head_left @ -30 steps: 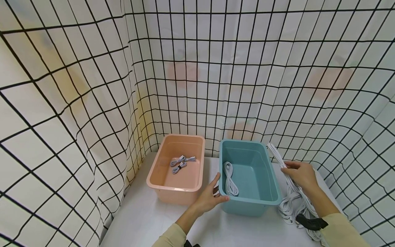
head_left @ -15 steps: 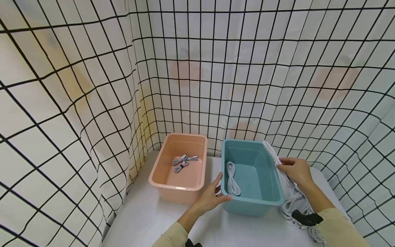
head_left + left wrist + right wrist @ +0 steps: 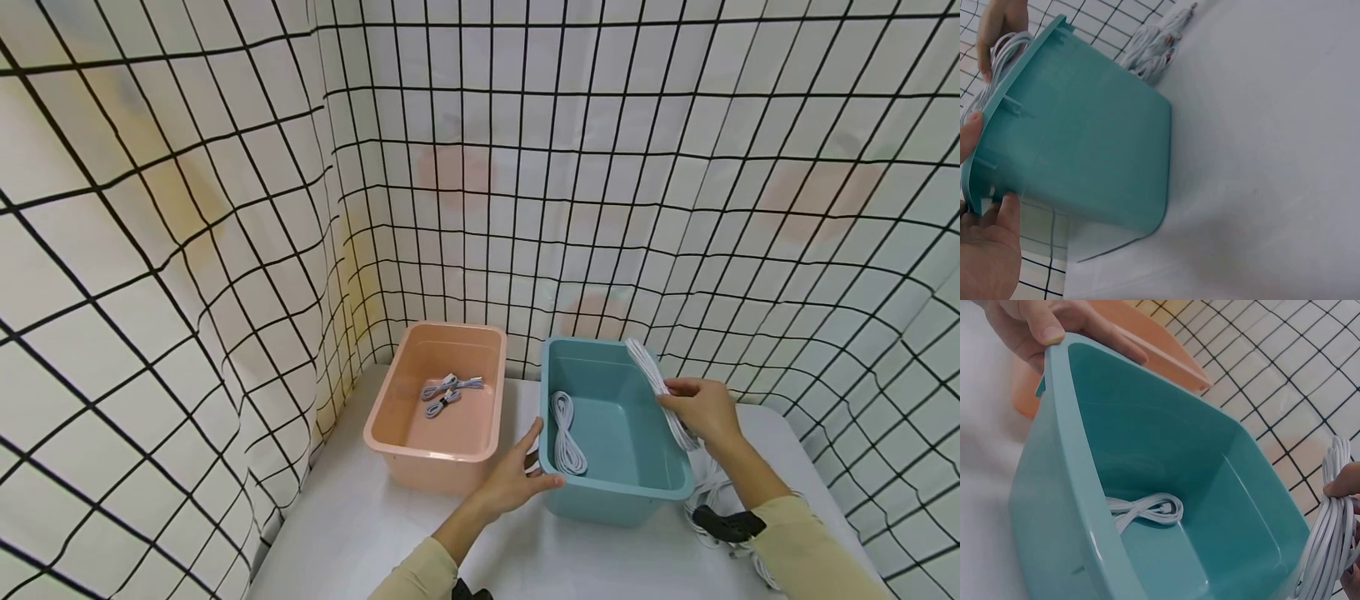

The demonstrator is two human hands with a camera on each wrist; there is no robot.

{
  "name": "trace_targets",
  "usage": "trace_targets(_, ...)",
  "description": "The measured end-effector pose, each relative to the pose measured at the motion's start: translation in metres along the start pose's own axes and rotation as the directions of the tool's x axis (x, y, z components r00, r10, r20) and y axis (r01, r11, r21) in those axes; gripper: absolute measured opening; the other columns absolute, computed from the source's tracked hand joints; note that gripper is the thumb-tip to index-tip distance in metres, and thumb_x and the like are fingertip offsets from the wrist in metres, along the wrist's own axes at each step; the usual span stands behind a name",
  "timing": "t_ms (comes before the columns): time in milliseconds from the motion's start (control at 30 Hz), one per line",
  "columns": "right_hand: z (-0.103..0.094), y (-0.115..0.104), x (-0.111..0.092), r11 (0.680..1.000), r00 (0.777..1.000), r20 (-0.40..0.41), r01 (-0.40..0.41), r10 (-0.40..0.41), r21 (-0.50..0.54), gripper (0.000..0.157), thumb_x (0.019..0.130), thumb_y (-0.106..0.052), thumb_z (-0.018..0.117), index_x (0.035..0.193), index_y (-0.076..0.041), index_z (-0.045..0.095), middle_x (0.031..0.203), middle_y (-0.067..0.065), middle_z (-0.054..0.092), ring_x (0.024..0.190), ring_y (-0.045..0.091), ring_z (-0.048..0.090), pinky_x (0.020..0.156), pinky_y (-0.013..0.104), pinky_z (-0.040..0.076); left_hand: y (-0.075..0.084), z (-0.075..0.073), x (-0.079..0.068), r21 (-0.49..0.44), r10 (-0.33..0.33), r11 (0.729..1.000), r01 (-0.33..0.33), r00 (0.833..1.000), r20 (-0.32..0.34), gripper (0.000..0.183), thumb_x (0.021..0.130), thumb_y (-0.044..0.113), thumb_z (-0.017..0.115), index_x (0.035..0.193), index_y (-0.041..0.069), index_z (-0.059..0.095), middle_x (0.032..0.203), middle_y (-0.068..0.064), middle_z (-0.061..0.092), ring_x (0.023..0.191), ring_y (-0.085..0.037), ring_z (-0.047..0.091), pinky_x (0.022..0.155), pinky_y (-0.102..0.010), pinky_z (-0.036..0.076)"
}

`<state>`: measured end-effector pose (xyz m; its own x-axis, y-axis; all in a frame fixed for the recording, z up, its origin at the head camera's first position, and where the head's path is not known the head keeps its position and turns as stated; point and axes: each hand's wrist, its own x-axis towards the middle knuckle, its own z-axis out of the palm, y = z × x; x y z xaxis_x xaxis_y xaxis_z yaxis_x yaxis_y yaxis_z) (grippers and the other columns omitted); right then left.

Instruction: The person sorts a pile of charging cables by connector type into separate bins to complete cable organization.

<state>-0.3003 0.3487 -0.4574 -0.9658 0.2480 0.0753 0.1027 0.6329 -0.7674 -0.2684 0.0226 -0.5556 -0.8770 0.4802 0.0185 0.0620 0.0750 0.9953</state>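
My right hand (image 3: pixel 703 412) pinches a long coiled bundle of white cable (image 3: pixel 643 365) above the right rim of a teal bin (image 3: pixel 600 486). In the right wrist view the bundle (image 3: pixel 1325 540) hangs from thumb and fingers as several parallel loops. At the bin's near left corner my left hand (image 3: pixel 506 485) grips the rim, its thumb on the edge and its fingers against the outer wall. Another coiled white cable (image 3: pixel 567 442) lies inside the bin along the left side.
Left of the teal bin stands a peach bin (image 3: pixel 435 455) holding a few small tied grey cables (image 3: pixel 442 403). A pile of white cables (image 3: pixel 708 493) lies on the white table (image 3: pixel 592 567) by my right forearm. Black netting (image 3: pixel 510 200) over white sheeting encloses the back and sides.
My right hand has carried the cable bundle leftward, from beside the teal bin to over its right rim, away from the pile. My left hand keeps its place on the bin's corner.
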Motion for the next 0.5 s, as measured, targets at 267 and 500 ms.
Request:
trace_targets(267, 0.007, -0.009, 0.002, 1.000, 1.000, 0.000, 0.005, -0.005, 0.006, 0.046, 0.096, -0.018, 0.073, 0.131, 0.010, 0.064, 0.119, 0.027, 0.067, 0.107, 0.041, 0.065, 0.086, 0.050, 0.059, -0.001, -0.001, 0.001, 0.008, -0.008, 1.000, 0.008, 1.000, -0.007, 0.102, 0.091, 0.028, 0.083, 0.167, 0.031, 0.015, 0.171, 0.003, 0.014, 0.148, -0.030, 0.037, 0.107, -0.034, 0.045)
trace_targets(500, 0.016, -0.016, 0.004, 1.000, 1.000, -0.013, 0.004, -0.004, 0.004, 0.041, 0.096, -0.017, 0.074, 0.128, 0.009, 0.067, 0.113, 0.023, 0.069, 0.100, 0.035, 0.065, 0.077, 0.039, 0.059, -0.003, 0.000, 0.000, 0.000, -0.001, 1.000, 0.001, 1.000, -0.001, 0.101, 0.091, 0.028, 0.082, 0.167, 0.030, 0.015, 0.171, 0.003, 0.014, 0.148, -0.030, 0.037, 0.108, -0.035, 0.045)
